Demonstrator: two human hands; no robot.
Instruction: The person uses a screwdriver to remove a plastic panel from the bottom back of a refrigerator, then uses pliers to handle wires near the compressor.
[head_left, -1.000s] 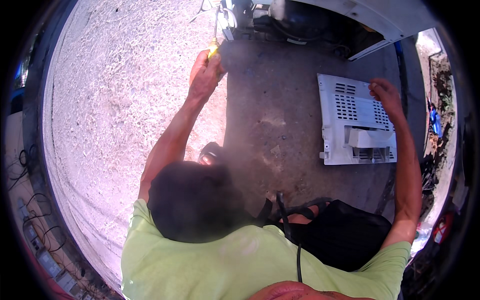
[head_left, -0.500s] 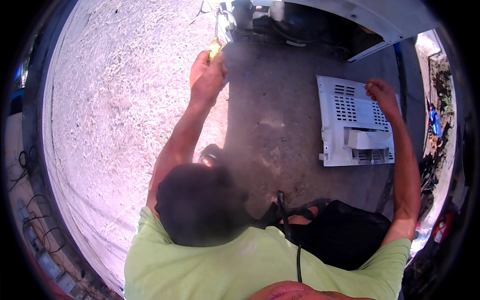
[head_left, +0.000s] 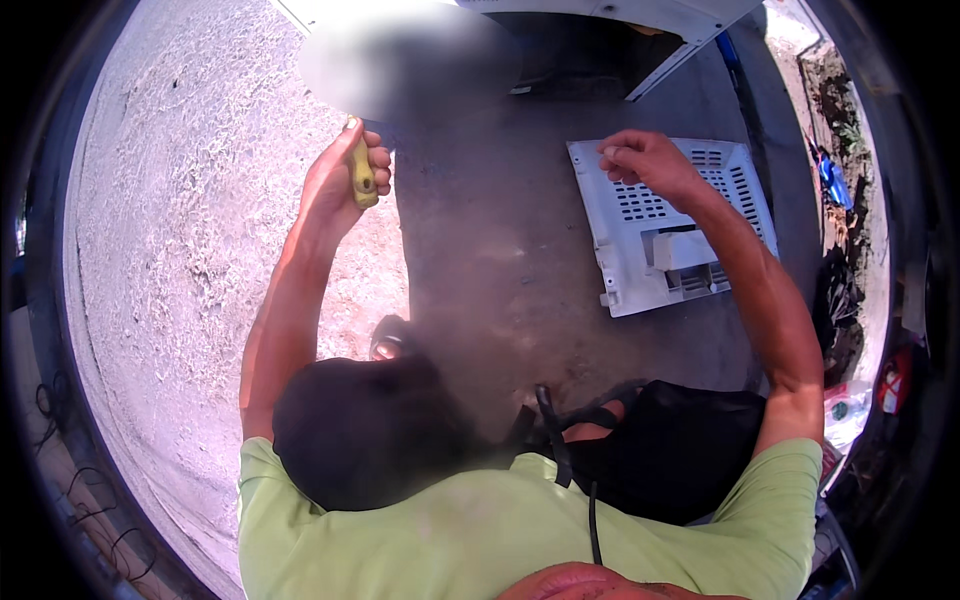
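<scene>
Firstly, the fingers: my left hand (head_left: pixel 345 172) is closed around a yellow tool (head_left: pixel 364 180), thumb laid along it; its far end does not show clearly. My right hand (head_left: pixel 640 165) has its fingers curled inward with nothing plainly held — whether they pinch something small, I cannot tell.

Beneath the right hand lies a white panel (head_left: pixel 668 228), slotted, with a raised housing, flat on the dark ground (head_left: pixel 480 215). The hand covers part of it in my view; contact cannot be confirmed.

Beyond both hands, at the top, stands a white cabinet (head_left: pixel 690 18), its dark interior (head_left: pixel 580 55) exposed on the side facing me. A heavy blur hides its left portion.

On progress, I judge the cabinet to be opened up and the panel to be loose, set well apart from the tool. The panel is not fixed to anything visible, and the cabinet is not closed. Work inside cannot be assessed — shadow and blur conceal it.
</scene>
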